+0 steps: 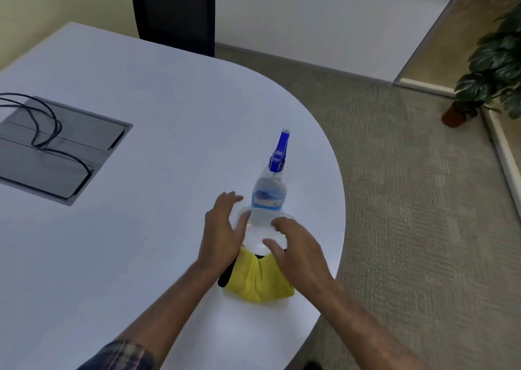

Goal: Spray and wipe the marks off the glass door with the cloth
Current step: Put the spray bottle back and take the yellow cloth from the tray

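Observation:
A clear spray bottle (267,197) with a blue trigger head stands upright near the rounded end of the white table (141,228). Just in front of it lies a crumpled yellow cloth (258,281) with a dark edge. My left hand (222,234) hovers at the bottle's left side, fingers spread. My right hand (296,248) is at the bottle's lower right, fingers curled and apart, over the cloth's far end. Neither hand visibly grips anything. The bottle's base is partly hidden by my fingers.
A grey cable hatch (56,147) with black cords is set into the table at left. A dark chair back (172,11) stands behind the table. A potted plant (490,68) sits on the carpet at right, beside a framed glass panel (439,31).

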Motion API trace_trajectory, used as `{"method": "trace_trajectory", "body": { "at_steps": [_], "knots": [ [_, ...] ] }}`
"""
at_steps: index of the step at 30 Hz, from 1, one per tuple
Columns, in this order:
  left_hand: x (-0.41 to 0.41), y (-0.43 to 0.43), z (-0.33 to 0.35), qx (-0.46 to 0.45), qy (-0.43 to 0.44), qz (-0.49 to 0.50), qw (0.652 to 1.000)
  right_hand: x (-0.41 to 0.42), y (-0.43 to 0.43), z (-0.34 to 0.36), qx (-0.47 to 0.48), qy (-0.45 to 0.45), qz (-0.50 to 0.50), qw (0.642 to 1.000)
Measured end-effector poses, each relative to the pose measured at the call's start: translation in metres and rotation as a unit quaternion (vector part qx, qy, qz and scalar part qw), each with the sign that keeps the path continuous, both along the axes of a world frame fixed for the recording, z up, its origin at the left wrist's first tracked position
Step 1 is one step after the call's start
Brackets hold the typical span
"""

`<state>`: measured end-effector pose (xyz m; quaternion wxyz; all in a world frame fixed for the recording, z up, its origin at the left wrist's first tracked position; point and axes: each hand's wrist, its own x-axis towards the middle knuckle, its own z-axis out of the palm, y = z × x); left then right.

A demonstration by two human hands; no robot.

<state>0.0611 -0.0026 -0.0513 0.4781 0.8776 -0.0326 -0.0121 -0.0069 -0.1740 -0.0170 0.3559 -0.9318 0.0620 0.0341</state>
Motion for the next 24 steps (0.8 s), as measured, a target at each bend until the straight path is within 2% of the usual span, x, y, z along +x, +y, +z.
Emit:
{"method": "trace_trajectory", "body": {
  "at_steps": [4, 10, 19, 24],
  "knots": [
    [-0.042, 0.006, -0.011, 0.101, -0.073, -0.080, 0.989, 0.000, 0.011, -0.007, -0.135, 0.083, 0.127, 0.979],
    [-0.065, 0.015, -0.024, 0.128, -0.043, -0.091, 0.987, -0.007, 0.022, -0.036, -0.304, 0.117, 0.182, 0.928],
    [-0.078, 0.015, -0.045, 0.158, -0.018, -0.075, 0.984, -0.007, 0.019, -0.050, -0.351, 0.135, 0.195, 0.906],
    [-0.080, 0.011, -0.049, 0.144, -0.004, -0.059, 0.988, -0.001, 0.015, -0.050, -0.332, 0.140, 0.191, 0.913]
  ]
}}
